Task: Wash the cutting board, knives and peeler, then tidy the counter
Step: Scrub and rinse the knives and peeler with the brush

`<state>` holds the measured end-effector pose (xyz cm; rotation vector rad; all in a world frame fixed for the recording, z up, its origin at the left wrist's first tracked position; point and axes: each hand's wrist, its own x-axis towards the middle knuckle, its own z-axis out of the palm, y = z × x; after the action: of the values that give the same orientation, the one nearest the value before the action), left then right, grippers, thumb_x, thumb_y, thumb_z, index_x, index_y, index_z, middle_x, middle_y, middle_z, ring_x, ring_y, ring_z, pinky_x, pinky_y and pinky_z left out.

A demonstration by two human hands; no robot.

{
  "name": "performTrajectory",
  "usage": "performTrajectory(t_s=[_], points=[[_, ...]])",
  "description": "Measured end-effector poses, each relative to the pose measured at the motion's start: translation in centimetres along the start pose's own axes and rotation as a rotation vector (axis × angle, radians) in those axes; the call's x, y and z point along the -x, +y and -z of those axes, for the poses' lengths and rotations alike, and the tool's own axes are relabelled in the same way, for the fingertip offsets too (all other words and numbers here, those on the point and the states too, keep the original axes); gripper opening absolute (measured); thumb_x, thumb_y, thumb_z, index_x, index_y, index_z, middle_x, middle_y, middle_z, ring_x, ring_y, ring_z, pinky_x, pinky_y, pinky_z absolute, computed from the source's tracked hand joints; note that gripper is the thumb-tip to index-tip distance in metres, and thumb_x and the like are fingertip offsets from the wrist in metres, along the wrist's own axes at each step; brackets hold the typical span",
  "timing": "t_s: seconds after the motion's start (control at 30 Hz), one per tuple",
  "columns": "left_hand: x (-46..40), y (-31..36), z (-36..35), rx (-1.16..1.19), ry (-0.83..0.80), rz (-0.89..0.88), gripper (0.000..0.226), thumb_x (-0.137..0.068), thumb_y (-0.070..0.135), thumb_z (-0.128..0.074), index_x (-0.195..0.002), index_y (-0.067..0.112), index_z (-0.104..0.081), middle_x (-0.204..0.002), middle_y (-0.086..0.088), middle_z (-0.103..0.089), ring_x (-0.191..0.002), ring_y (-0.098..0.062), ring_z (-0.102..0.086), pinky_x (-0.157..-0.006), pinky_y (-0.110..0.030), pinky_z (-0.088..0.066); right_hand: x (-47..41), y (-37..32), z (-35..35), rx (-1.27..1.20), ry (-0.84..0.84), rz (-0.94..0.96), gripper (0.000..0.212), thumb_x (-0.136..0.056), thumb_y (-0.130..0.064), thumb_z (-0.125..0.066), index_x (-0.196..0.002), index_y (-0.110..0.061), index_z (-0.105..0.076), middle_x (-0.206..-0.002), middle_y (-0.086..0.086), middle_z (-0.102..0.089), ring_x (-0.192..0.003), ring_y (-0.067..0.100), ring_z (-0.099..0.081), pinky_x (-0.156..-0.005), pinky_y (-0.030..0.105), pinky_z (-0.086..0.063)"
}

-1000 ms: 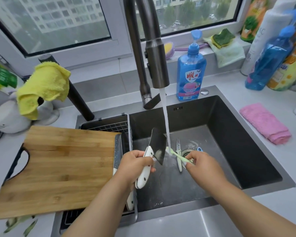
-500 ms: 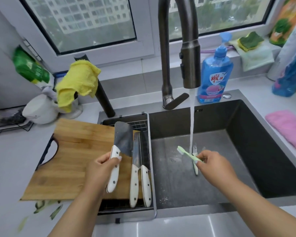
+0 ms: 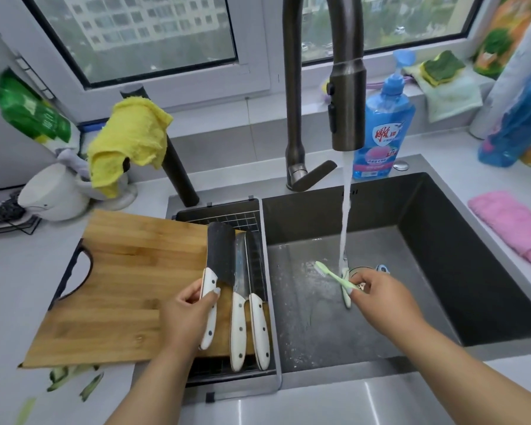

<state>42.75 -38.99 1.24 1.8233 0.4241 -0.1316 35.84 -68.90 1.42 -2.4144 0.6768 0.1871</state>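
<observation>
Board [image 3: 120,286] left of sink [image 3: 442,256], knives [image 3: 242,286] btwn.

Both forearms [image 3: 154,384] bare; nails possibly painted pale.

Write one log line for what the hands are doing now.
left hand: holds cleaver at rack | right hand: holds toothbrush | tap: running

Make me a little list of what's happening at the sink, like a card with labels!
left hand: grips the white handle of the cleaver
right hand: pinches a green toothbrush
tap: running into the sink
rack: two more knives, beside the cleaver
cutting board: on the counter, partly over the rack
</observation>
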Motion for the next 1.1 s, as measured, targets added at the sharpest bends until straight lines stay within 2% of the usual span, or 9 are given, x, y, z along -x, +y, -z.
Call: performTrajectory(t_s=[0.13,0.23,0.43,0.53,0.63,0.8,0.93,1.03,1.1], points=[[-0.2,-0.3,-0.5,-0.022,-0.025,0.011,0.037,-0.079,0.013,-0.078,-0.115,0.017,-0.070,-0.088,0.011,-0.073,-0.079,-0.006,-0.070,-0.062,-0.020,-0.051,0.2,0.3,0.0,-0.008,0.006,-0.018,0.007,-0.087,-0.033,-0.059,-0.080,-0.033,-0.060,-0.073,-0.008,-0.056,-0.079,0.013,-0.058,-0.057,0.028,-0.041],[-0.5,-0.6,-0.9,-0.043,-0.033,0.027,0.037,-0.079,0.014,-0.078,-0.114,0.016,-0.070,-0.087,0.008,-0.074,-0.078,-0.009,-0.070,-0.065,-0.023,-0.053,0.3,0.4,0.0,-0.020,0.013,-0.009,0.008,-0.088,-0.032,-0.059,-0.080,-0.033,-0.061,-0.072,-0.009,-0.054,-0.088,0.012,-0.054,-0.053,0.026,-0.033],[-0.8,-0.8,-1.7,-0.101,-0.044,0.031,0.029,-0.082,0.014,-0.076,-0.110,0.015,-0.071,-0.085,0.007,-0.073,-0.077,-0.010,-0.070,-0.061,-0.021,-0.051,0.3,0.6,0.3,-0.014,0.005,-0.001,0.006,-0.089,-0.034,-0.059,-0.084,-0.032,-0.062,-0.073,-0.009,-0.053,-0.066,0.004,-0.049,-0.050,0.025,-0.030],[-0.8,-1.0,-2.1,-0.144,-0.052,0.016,0.027,-0.083,0.013,-0.075,-0.110,0.012,-0.071,-0.083,0.007,-0.073,-0.074,-0.009,-0.069,-0.051,-0.017,-0.050,0.3,1.0,0.1,-0.015,0.006,-0.011,0.007,-0.088,-0.036,-0.059,-0.082,-0.032,-0.061,-0.071,-0.010,-0.054,-0.086,0.014,-0.056,-0.055,0.027,-0.031],[-0.6,-1.1,-2.4,-0.225,-0.056,-0.020,0.027,-0.085,0.015,-0.073,-0.112,0.011,-0.072,-0.081,0.010,-0.071,-0.071,-0.005,-0.066,-0.054,-0.017,-0.047,0.2,1.3,0.1,-0.011,-0.008,-0.022,0.005,-0.087,-0.036,-0.058,-0.085,-0.033,-0.061,-0.072,-0.011,-0.054,-0.083,0.015,-0.057,-0.059,0.026,-0.034],[0.2,-0.6,-2.8,-0.439,-0.049,-0.117,0.020,-0.089,0.018,-0.068,-0.108,0.020,-0.072,-0.070,0.019,-0.064,-0.065,0.004,-0.060,-0.049,-0.010,-0.040,-0.1,2.1,0.1,-0.057,-0.016,-0.036,0.006,-0.088,-0.035,-0.060,-0.082,-0.033,-0.062,-0.067,-0.014,-0.052,-0.115,0.025,-0.053,-0.059,0.027,-0.036],[0.4,-0.3,-3.3,-0.662,-0.024,-0.155,0.011,-0.089,0.024,-0.064,-0.084,0.032,-0.066,-0.061,0.005,-0.066,-0.057,-0.011,-0.060,-0.047,-0.025,-0.042,-0.2,2.6,0.6,-0.031,-0.010,-0.021,0.005,-0.088,-0.034,-0.060,-0.087,-0.031,-0.063,-0.069,-0.014,-0.050,-0.092,0.018,-0.056,-0.059,0.028,-0.040],[0.4,0.4,-3.8,-0.855,0.062,-0.209,0.025,-0.087,0.040,-0.059,-0.102,0.023,-0.070,-0.091,-0.004,-0.068,-0.085,-0.024,-0.061,-0.069,-0.031,-0.050,-0.4,3.1,1.1,-0.016,-0.009,-0.028,0.004,-0.088,-0.034,-0.060,-0.087,-0.031,-0.062,-0.074,-0.010,-0.052,-0.076,0.017,-0.057,-0.061,0.028,-0.039],[1.2,2.0,-4.8,-0.814,0.183,-0.316,0.034,-0.089,0.037,-0.060,-0.118,0.019,-0.066,-0.108,-0.005,-0.058,-0.104,-0.024,-0.051,-0.084,-0.035,-0.044,-0.6,3.6,1.3,-0.023,-0.011,-0.038,0.003,-0.087,-0.034,-0.060,-0.086,-0.031,-0.061,-0.079,-0.007,-0.056,-0.075,0.018,-0.058,-0.061,0.029,-0.041]])
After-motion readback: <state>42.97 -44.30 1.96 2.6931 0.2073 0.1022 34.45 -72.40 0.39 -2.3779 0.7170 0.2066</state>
